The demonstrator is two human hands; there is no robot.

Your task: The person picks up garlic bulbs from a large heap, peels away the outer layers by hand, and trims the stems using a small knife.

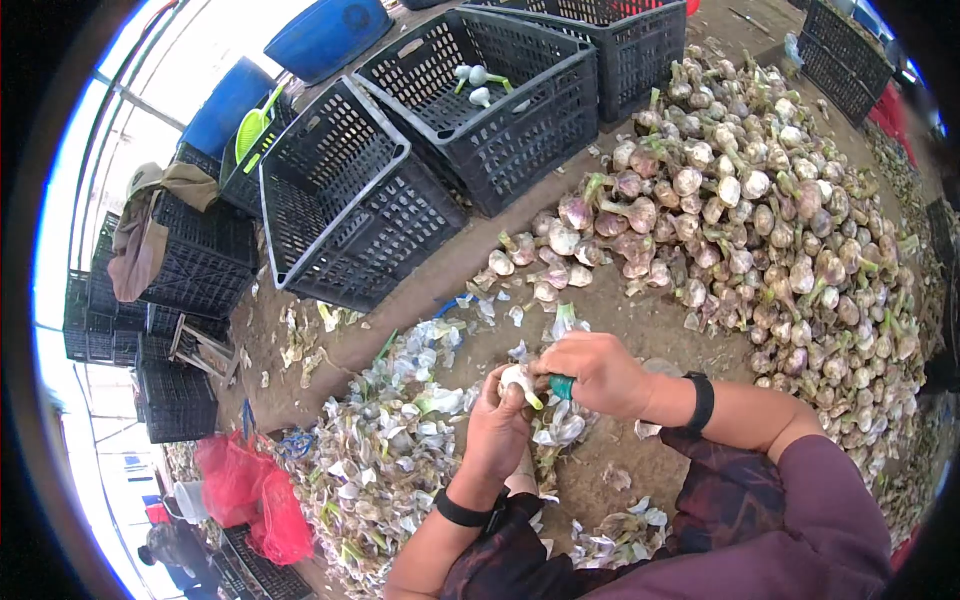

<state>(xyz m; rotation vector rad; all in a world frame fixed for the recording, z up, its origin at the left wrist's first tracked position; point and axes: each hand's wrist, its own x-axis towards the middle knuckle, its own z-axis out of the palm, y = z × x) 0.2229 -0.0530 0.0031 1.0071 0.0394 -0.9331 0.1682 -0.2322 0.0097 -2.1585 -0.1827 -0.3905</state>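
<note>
A peeled-looking white garlic bulb [517, 381], with a short green-yellow stem, is held in the closed fingers of my left hand [498, 432]. My right hand [598, 372] is closed right beside the bulb, its fingertips against it. A dark green band or handle [562, 386] shows at the right hand's fingers; what they grip I cannot tell. Below both hands lie loose garlic skins [385, 450], spread thickly to the left. Unpeeled garlic bulbs [750, 230] are heaped to the right of my hands.
Ahead stand black plastic crates; one crate [480, 60] has a few white bulbs inside, and another crate [350, 200] tilts beside it. A green scoop [252, 130] and blue tubs [330, 40] are behind. Red mesh bags [255, 495] lie at left, near a person [178, 550].
</note>
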